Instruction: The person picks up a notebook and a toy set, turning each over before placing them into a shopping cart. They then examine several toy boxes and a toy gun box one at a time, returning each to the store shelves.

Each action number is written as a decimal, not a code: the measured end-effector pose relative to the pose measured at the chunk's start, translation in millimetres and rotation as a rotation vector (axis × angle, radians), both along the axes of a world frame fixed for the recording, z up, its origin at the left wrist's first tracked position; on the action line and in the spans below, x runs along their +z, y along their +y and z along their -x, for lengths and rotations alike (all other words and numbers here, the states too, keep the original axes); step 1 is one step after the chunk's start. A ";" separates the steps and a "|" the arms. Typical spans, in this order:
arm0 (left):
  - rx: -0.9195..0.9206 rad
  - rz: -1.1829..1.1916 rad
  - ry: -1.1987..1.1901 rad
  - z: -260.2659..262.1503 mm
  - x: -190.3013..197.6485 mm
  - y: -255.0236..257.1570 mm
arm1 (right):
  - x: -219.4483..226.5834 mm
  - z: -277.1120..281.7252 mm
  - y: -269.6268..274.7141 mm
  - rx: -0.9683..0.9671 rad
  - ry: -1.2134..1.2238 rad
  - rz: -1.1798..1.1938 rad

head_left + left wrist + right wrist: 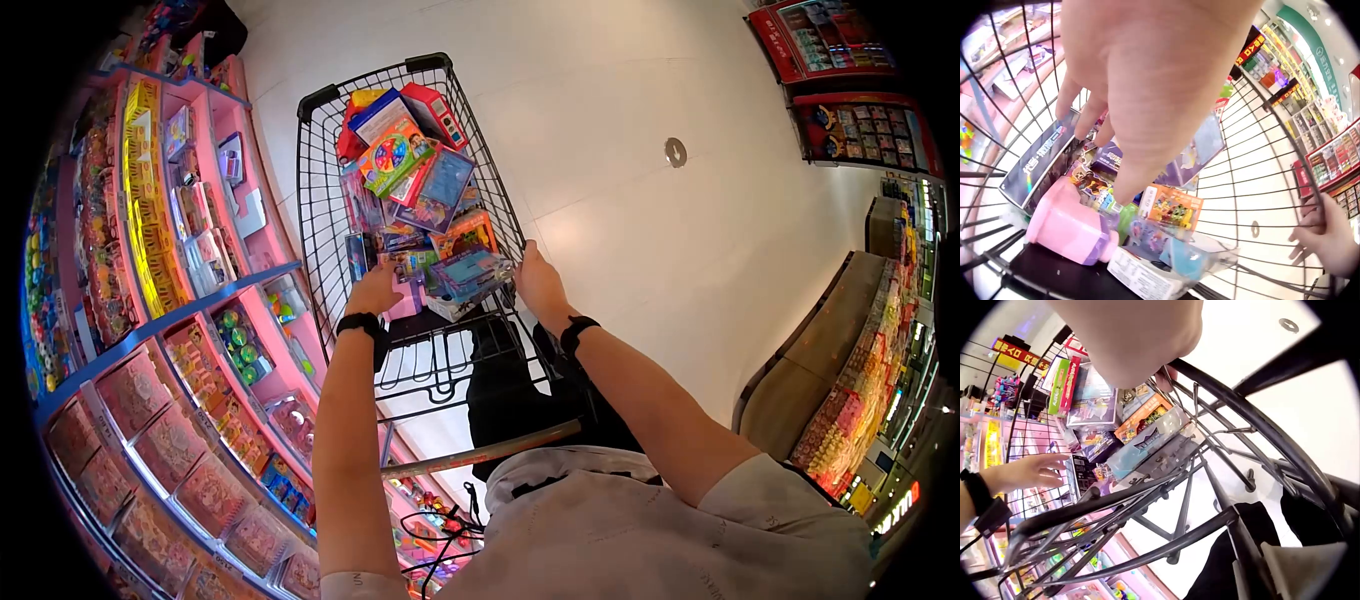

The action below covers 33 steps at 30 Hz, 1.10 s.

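A black wire shopping cart (428, 62) holds a pile of boxed toys. My left hand (375, 290) is inside its left side, fingers extended and apart, above a dark box (1038, 159) and a pink-and-purple container (1069, 228); whether the fingertips touch the box is unclear. In the right wrist view the left hand (1038, 472) points at the dark box's edge. My right hand (540, 288) grips the cart's right rim, its fingers curled round the wire in the left wrist view. Beside it lie a clear-wrapped blue pack (468, 272) and an orange box (1171, 207).
Pink shelves (205, 230) full of toys and packs run close along the cart's left side. Pale floor (640, 230) lies to the right, with a round floor marking (676, 152). Farther right stand a curved brown counter (815, 350) and red display racks (780, 45).
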State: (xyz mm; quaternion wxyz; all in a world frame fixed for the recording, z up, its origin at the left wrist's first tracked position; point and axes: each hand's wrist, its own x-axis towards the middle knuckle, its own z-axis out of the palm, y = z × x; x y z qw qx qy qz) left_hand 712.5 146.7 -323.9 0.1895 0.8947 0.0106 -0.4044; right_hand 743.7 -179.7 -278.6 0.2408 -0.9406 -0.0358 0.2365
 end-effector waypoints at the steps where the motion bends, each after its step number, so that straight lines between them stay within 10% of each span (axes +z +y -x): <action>1: -0.013 0.022 0.021 -4.7 -8.1 2.6 | 4.1 2.9 1.5 -0.015 0.012 0.005; 8: -0.293 -0.034 -0.111 15.4 -72.4 -14.6 | 6.7 5.3 3.9 -0.066 -0.018 0.000; 16: -0.120 -0.179 -0.131 45.7 -124.6 -33.1 | 4.8 3.2 4.1 -0.046 -0.078 0.006; 20: -0.214 0.156 -0.077 23.9 -94.9 -1.1 | -6.5 5.7 2.4 -0.014 -0.119 0.022; 24: 0.170 0.548 0.009 5.8 -55.6 36.9 | -0.3 1.2 4.0 -0.011 -0.063 0.044; 31: 0.610 0.647 -0.173 -27.7 -13.5 89.4 | 4.1 -1.3 2.5 -0.003 0.057 0.058; 33: 0.479 0.531 -0.192 -33.1 -17.3 85.0 | 3.1 -0.5 3.2 -0.007 0.047 0.051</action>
